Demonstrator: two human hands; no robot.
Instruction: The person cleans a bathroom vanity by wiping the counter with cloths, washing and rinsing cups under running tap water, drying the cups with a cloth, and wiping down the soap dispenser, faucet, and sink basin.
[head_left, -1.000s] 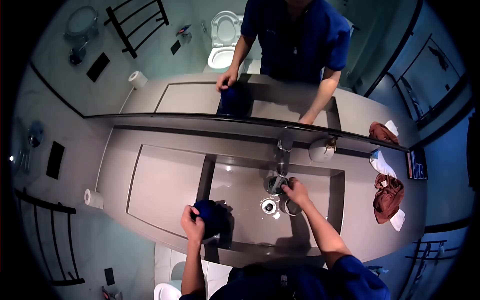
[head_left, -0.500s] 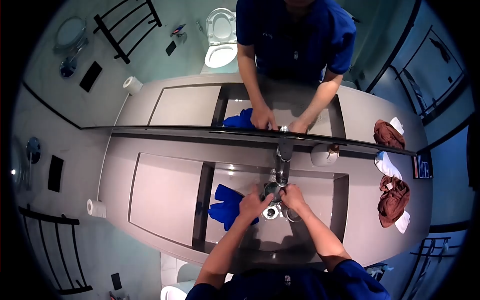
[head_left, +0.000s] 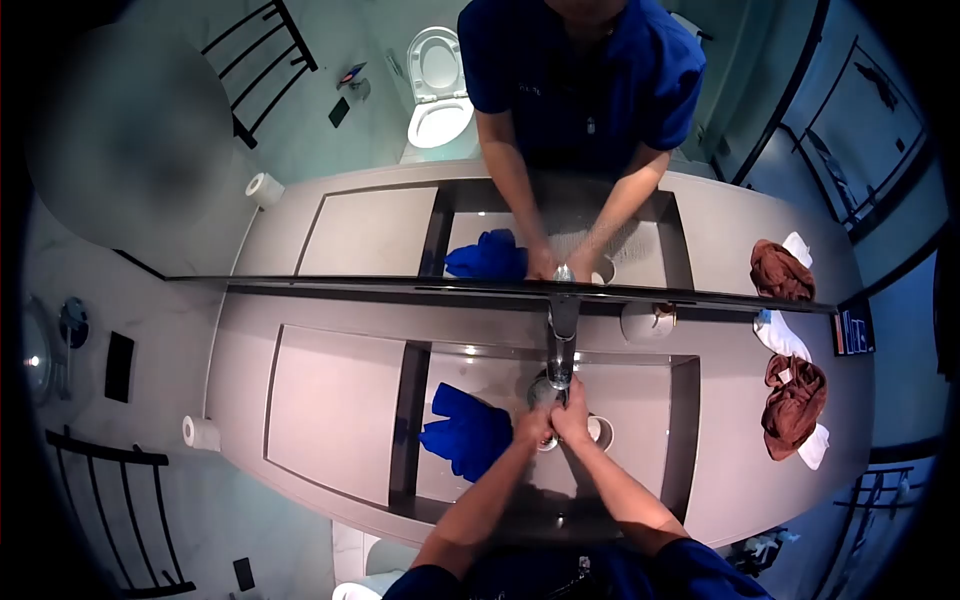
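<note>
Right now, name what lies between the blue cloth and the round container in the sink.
Left hand, right hand and the partly hidden drain, in the head view.

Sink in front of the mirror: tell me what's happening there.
A person in a blue shirt has both hands, left hand and right hand, together at a dark round vessel under the chrome faucet; their exact grip is unclear. A crumpled blue cloth lies in the sink to the left, and a small round cup sits right of the hands.
</note>
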